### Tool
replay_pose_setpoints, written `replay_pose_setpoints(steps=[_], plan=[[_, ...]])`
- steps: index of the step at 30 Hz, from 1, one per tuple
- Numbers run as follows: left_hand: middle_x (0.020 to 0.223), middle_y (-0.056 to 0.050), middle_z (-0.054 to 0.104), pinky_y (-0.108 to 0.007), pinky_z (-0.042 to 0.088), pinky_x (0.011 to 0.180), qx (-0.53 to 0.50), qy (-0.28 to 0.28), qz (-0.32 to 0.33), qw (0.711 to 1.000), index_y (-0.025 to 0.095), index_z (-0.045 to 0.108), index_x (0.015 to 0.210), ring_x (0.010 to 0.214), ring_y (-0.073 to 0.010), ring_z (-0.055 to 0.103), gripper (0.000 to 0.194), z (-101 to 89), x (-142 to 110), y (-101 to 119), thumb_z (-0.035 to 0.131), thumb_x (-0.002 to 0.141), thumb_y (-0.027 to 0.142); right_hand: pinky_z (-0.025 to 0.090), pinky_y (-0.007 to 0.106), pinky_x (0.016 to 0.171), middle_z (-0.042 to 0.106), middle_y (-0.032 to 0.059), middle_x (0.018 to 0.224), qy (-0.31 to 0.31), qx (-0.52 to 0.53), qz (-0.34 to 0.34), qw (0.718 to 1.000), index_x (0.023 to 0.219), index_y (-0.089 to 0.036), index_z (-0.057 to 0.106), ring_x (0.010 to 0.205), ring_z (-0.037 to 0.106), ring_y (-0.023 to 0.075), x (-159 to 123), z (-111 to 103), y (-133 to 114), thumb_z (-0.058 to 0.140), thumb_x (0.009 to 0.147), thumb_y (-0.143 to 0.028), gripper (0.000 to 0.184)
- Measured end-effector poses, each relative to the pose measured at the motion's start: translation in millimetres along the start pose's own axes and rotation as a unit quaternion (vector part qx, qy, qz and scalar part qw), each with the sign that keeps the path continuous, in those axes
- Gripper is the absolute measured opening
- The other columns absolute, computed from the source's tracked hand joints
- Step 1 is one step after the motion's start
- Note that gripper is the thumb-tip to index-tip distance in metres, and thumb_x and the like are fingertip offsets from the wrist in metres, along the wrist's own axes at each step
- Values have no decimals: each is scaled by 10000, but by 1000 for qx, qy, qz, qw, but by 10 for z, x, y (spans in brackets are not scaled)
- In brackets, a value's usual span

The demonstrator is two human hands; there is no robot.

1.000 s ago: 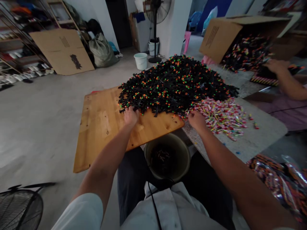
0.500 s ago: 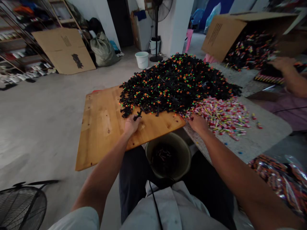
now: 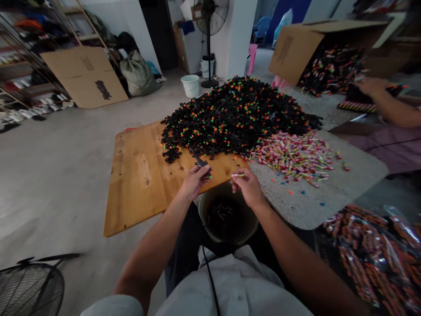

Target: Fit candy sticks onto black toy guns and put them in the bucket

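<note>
My left hand [image 3: 195, 179] is closed on a small black plastic piece [image 3: 201, 162] with an orange and green tip, above the front of the wooden board [image 3: 138, 175]. To its right, my right hand [image 3: 248, 185] pinches a small pale candy-like tube [image 3: 238, 175] by the board's front edge. A large heap of similar black pieces [image 3: 226, 114] covers the back of the board. Beside it on the stone tabletop lies a pile of pink, red and yellow tubes [image 3: 292, 153]. Between my legs stands a bucket [image 3: 254, 226] with dark pieces inside.
A tipped cardboard box [image 3: 291, 50] spills more pieces at the right. Near it another person's hand [image 3: 373, 85] works over a dark tray. Plastic-wrapped packs [image 3: 368, 259] lie at lower right. A fan [image 3: 31, 285] stands at lower left, a white bucket [image 3: 190, 85] behind the board.
My left hand has drawn back from the heap, bringing the black piece along. My right hand has left the tube pile with a tube, and the two hands are closer together.
</note>
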State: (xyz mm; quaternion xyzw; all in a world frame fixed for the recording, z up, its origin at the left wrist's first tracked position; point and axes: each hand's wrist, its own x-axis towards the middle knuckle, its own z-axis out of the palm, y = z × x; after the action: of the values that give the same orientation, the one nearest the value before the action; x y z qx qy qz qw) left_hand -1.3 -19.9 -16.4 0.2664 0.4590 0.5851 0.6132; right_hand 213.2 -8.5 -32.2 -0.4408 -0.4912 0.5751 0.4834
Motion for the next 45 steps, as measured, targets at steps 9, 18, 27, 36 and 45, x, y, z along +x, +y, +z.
replay_pose_setpoints(steps=[9,18,27,36,45], plan=[[835,-19,747,-276,556,691,131,-139,-2,982,174,584,1092,718,-167,738,469,180,-216,-76,839,735,338,486,270,512,607,-35,645,-33,84,-9,996,815,-238,648,543,538,133,-126,41,-257,809,827,-471,283],[769,42,677,-217,443,490,263,-220,-10,939,198,537,1230,457,-95,598,454,236,-338,13,702,832,343,430,250,442,607,-44,658,-38,147,34,988,855,-240,669,509,497,113,-101,68,-368,842,748,-428,277],[665,47,580,-194,408,423,414,-199,6,888,186,691,1123,479,-103,564,598,266,-398,89,678,888,736,422,226,419,623,-42,636,-58,155,80,983,838,-205,719,485,513,96,-127,76,-349,864,705,-424,295],[809,-20,697,-189,415,507,407,-253,32,877,180,731,1067,586,-101,577,477,219,-378,86,686,935,637,439,232,445,635,-51,627,-77,139,70,985,837,-218,738,484,535,100,-155,25,-235,886,677,-419,296],[823,-5,731,-186,355,393,409,-282,-73,865,203,727,1158,426,-59,483,506,246,-406,253,678,926,649,505,276,566,665,-25,668,-137,6,13,990,951,-216,774,567,588,134,-125,-157,-163,845,806,-494,321]])
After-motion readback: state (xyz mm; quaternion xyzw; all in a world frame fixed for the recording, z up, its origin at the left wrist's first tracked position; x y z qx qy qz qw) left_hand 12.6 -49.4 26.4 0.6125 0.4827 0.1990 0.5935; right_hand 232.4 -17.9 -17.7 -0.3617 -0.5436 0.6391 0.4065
